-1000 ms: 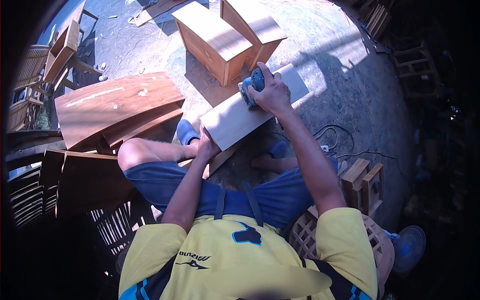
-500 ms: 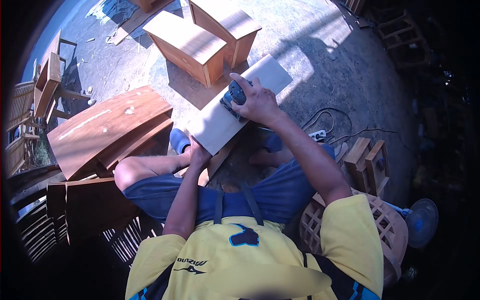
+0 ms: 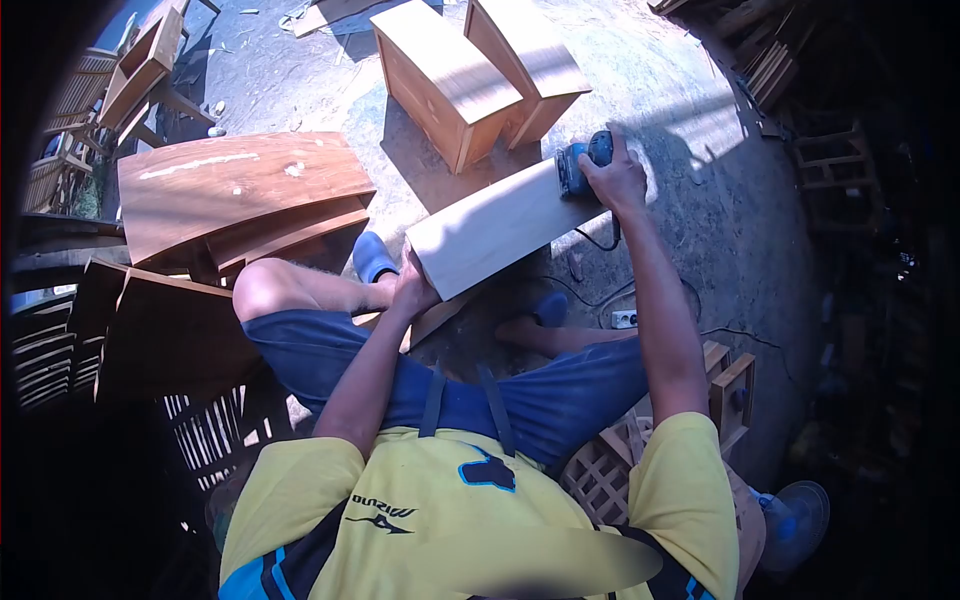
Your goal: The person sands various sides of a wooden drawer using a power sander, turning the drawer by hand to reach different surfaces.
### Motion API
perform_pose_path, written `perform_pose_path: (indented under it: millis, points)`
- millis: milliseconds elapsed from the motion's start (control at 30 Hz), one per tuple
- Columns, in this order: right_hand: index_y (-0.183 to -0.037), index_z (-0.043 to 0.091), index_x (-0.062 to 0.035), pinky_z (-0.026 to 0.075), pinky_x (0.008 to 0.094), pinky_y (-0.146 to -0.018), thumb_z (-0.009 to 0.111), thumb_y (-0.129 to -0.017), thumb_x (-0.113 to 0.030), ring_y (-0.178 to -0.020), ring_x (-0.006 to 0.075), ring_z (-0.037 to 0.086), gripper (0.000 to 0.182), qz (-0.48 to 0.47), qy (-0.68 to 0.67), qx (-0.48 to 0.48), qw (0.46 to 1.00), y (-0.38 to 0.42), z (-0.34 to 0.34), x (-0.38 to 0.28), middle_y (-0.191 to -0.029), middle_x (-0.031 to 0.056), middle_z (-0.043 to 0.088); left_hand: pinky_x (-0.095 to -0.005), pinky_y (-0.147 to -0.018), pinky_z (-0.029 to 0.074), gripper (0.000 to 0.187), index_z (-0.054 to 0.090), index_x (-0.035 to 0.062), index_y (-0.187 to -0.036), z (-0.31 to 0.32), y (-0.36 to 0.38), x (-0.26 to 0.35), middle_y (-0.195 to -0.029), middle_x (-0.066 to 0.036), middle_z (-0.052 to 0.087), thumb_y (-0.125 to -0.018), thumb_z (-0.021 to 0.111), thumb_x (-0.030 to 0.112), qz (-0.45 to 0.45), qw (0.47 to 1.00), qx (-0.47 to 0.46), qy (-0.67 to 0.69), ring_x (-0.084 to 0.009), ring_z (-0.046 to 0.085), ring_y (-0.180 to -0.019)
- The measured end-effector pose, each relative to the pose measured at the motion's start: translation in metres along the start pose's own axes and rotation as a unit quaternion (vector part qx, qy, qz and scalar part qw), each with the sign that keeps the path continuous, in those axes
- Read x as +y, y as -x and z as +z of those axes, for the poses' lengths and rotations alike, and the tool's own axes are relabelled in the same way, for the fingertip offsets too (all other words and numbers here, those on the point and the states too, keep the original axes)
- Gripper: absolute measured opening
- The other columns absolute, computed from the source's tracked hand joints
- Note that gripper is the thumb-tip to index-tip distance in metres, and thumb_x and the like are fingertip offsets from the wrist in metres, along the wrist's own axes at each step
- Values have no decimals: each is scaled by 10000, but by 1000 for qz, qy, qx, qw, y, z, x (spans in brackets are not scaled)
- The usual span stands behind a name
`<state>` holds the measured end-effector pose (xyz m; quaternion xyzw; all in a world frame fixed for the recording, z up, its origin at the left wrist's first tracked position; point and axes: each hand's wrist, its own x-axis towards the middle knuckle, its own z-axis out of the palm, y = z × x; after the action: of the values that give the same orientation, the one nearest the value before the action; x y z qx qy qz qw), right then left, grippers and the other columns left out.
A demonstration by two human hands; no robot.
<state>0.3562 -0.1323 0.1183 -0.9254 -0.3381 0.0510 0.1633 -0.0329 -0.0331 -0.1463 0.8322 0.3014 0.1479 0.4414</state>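
A long, pale wooden piece (image 3: 490,232) lies slantwise in front of me, its near left end by my legs. My left hand (image 3: 413,287) grips that end, with most of its fingers hidden at the edge. At the far right end, my right hand (image 3: 618,180) is wrapped round a dark blue power sander (image 3: 575,171), which rests on the pale top face. A cord hangs below the sander.
Two wooden cabinets (image 3: 450,75) stand beyond the piece. A curved reddish-brown wooden unit (image 3: 240,190) is at the left. A power strip (image 3: 624,319) with cables lies on the floor at right, near small wooden frames (image 3: 735,385). A fan (image 3: 800,515) is at lower right.
My right hand and the sander have moved along the pale piece, from its middle to its far right end. My left hand still holds the near end. The whole view has shifted.
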Motion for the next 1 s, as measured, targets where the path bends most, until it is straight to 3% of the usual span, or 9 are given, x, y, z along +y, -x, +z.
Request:
perform_pose_path:
  millis: [200,333,433,533,633,667,833,900,1000]
  points:
    - [-1602,406,-248,581,607,-879,805,-858,-425,-985,528,707,862,-114,-50,-53,991,98,30,-118,-1135,290,625,-530,-1142,451,1079,314,-16,-1553,-14,-1,27,-1503,-299,448,-772,891,455,-35,999,9,-1,-463,495,-1382]
    - [-1617,377,-258,611,594,-780,806,-858,-440,-875,526,720,890,-210,-86,-114,967,157,50,-176,-1143,296,582,-519,-1168,450,1219,235,-42,-1584,-13,4,19,-1541,-340,391,-719,942,446,-65,997,-25,28,-486,464,-1429]
    - [-1628,366,-305,618,585,-775,814,-850,-429,-860,512,723,906,-280,-81,-146,945,181,52,-182,-1150,295,576,-518,-1150,460,866,491,33,-1483,-8,16,-1,-1544,-330,433,-806,881,407,16,998,-63,9,-472,539,-1357]
    - [-1624,373,-313,619,584,-790,816,-849,-417,-885,507,723,899,-237,-75,-162,955,170,41,-161,-1150,283,583,-515,-1146,460,933,439,11,-1505,-38,10,57,-1507,-321,459,-788,896,395,0,995,-8,-99,-462,558,-1321]
    - [-1619,384,-312,617,585,-813,815,-848,-411,-927,506,722,888,-178,-34,-125,975,138,27,-123,-1138,265,596,-489,-1182,391,916,403,-60,-1476,-31,6,56,-1387,-272,522,-768,896,250,19,997,42,54,-437,523,-1307]
    - [-1616,388,-312,613,587,-832,812,-850,-410,-950,507,719,881,-162,-33,-104,981,125,24,-108,-1133,259,603,-482,-1149,422,879,410,-72,-1449,-32,6,55,-1343,-273,537,-773,887,224,44,997,62,18,-431,527,-1294]
    - [-1598,400,-319,600,594,-912,773,-855,-468,-1057,515,713,844,-104,-6,-1,995,54,11,-21,-1221,275,622,-484,-1160,404,829,418,-75,-1443,-12,11,12,-1338,-282,547,-798,857,204,11,999,14,36,-443,523,-1297]
    - [-1595,401,-324,584,590,-948,783,-835,-497,-1108,505,703,868,-21,34,-34,999,29,-7,-1,-1238,278,641,-487,-1152,412,849,409,-73,-1445,-8,7,4,-1345,-284,539,-792,863,221,17,1000,5,25,-446,523,-1298]
    - [-1605,387,-312,555,574,-994,780,-818,-530,-1146,485,697,907,10,16,15,1000,-9,-9,37,-1270,279,649,-492,-1141,424,879,395,-69,-1449,-5,3,2,-1354,-287,529,-782,873,245,31,999,-2,-7,-450,523,-1301]
